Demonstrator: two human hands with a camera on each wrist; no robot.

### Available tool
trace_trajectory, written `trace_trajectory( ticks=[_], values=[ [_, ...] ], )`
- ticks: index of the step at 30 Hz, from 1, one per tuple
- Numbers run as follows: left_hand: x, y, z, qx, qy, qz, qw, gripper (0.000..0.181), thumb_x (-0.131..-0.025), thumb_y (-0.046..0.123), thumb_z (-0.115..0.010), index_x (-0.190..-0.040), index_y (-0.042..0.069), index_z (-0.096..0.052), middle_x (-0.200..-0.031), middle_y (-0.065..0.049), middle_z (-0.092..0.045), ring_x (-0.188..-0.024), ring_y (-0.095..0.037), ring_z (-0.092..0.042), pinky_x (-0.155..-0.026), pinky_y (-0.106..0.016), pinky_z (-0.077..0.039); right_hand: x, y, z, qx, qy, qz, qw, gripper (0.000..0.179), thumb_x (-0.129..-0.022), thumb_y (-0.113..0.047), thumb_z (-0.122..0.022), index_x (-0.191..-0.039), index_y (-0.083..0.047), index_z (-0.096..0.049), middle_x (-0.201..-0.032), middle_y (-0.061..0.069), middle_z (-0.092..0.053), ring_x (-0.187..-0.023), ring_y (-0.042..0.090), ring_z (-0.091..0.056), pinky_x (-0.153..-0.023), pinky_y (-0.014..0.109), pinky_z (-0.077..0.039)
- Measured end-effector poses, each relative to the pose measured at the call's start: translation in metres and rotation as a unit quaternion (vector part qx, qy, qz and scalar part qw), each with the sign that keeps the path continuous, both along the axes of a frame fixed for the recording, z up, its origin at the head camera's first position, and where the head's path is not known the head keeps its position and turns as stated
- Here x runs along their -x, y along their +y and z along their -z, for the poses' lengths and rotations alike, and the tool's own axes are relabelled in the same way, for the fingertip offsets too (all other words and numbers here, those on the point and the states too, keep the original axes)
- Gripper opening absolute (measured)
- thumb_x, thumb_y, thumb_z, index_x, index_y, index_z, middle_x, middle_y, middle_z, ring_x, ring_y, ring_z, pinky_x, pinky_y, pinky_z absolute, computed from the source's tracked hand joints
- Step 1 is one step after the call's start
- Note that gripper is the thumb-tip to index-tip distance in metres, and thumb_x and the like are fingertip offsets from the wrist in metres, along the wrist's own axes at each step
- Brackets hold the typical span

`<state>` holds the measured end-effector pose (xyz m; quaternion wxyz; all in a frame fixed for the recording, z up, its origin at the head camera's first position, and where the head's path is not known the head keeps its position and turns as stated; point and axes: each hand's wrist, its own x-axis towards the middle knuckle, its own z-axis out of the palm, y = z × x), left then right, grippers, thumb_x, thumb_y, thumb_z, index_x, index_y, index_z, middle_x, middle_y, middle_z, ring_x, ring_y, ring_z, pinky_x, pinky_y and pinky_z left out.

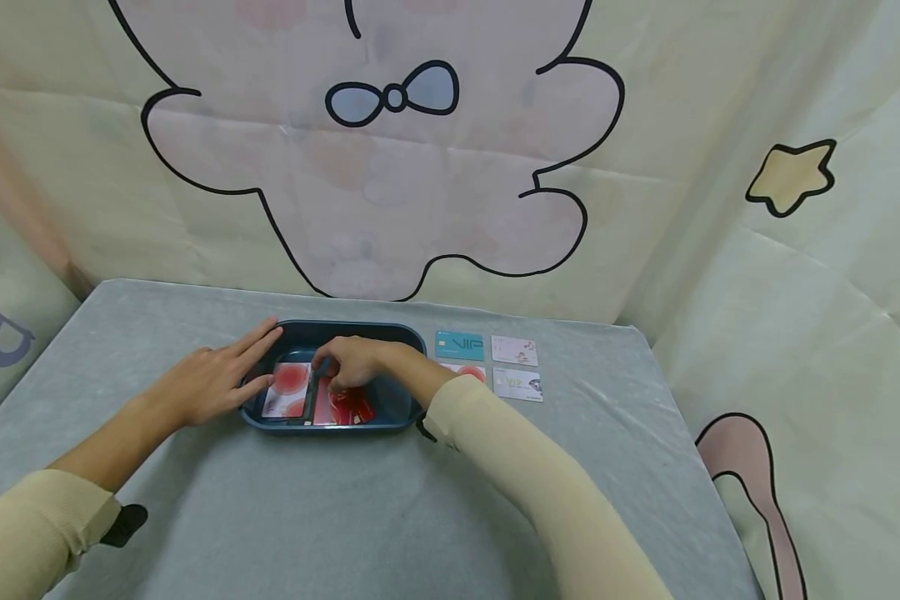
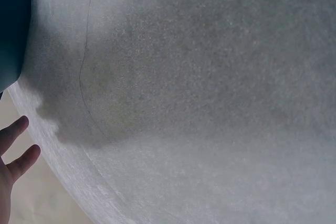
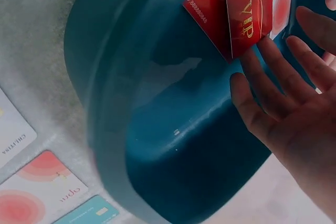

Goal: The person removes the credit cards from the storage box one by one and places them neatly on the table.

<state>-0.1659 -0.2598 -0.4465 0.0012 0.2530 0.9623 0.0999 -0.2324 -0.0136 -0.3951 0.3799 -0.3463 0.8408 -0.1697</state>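
Observation:
A dark blue tray [image 1: 408,332] stands on the cloth-covered table. At its left rim is my left hand [image 1: 210,379], fingers straight and spread; only two of its fingers show in the left wrist view. My right hand [image 1: 348,360] reaches down into the tray over red cards. In the right wrist view its fingers [image 3: 281,80] are spread and slightly bent, with some tips at the lower edge of a red VIP card [image 3: 249,17]. Another red card [image 3: 210,22] lies partly under that one. A white card with red circles [image 1: 287,390] lies in the tray's left part.
Right of the tray lie a teal VIP card [image 1: 459,345], a white card with small figures [image 1: 514,350], another white card [image 1: 517,384], and a red-circled white card [image 1: 468,370] partly behind my right forearm. A printed curtain [image 1: 682,250] hangs behind the table [image 1: 307,517].

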Motion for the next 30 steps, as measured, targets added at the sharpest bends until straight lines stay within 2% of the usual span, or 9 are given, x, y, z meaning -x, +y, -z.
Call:
trace_trajectory(
  ticks=[8,15,20,26,30],
  values=[
    [-0.001,0.001,-0.002,0.001,-0.002,0.0,1.0,0.071,-0.099,0.042,-0.055,-0.155,0.005,-0.031,-0.161,-0.017,-0.026,-0.09,-0.032,-0.07,-0.084,-0.059,-0.052,-0.002,0.001,-0.009,-0.009,0.04,-0.024,0.9989,0.042,-0.097,-0.009,-0.062,-0.138,-0.01,-0.054,-0.126,0.008,-0.062,-0.099,0.013,-0.059,-0.081,0.019,-0.049],
    [0.0,0.001,-0.001,0.001,-0.006,-0.003,1.0,0.073,-0.099,0.043,-0.055,-0.156,0.006,-0.029,-0.161,-0.018,-0.026,-0.09,-0.032,-0.07,-0.084,-0.058,-0.052,-0.006,0.004,-0.018,-0.008,0.063,-0.028,0.9976,0.043,-0.096,-0.005,-0.063,-0.138,-0.011,-0.056,-0.121,0.006,-0.062,-0.096,0.013,-0.058,-0.075,0.018,-0.05],
    [0.0,0.001,-0.001,0.0,-0.005,-0.002,1.0,0.072,-0.099,0.043,-0.055,-0.155,0.006,-0.03,-0.161,-0.018,-0.026,-0.088,-0.031,-0.07,-0.083,-0.059,-0.052,-0.014,0.005,-0.024,-0.001,0.072,-0.043,0.9965,0.047,-0.095,-0.004,-0.064,-0.14,-0.012,-0.055,-0.122,0.006,-0.061,-0.1,0.013,-0.056,-0.076,0.016,-0.05],
    [0.0,0.001,-0.001,0.005,-0.003,-0.002,1.0,0.072,-0.099,0.043,-0.055,-0.155,0.006,-0.03,-0.161,-0.018,-0.026,-0.084,-0.029,-0.07,-0.082,-0.058,-0.053,-0.021,0.008,-0.025,0.018,0.109,-0.051,0.9926,0.043,-0.094,0.006,-0.057,-0.132,-0.012,-0.065,-0.123,0.003,-0.064,-0.101,0.012,-0.056,-0.075,0.014,-0.05],
    [0.0,0.001,-0.001,0.008,-0.005,-0.004,0.9999,0.072,-0.099,0.043,-0.054,-0.156,0.006,-0.03,-0.161,-0.018,-0.026,-0.085,-0.03,-0.07,-0.083,-0.059,-0.052,-0.022,0.014,-0.026,0.028,0.116,-0.059,0.9911,0.043,-0.093,0.01,-0.054,-0.129,-0.009,-0.067,-0.122,0.002,-0.065,-0.102,0.011,-0.058,-0.079,0.014,-0.05]
  ],
)
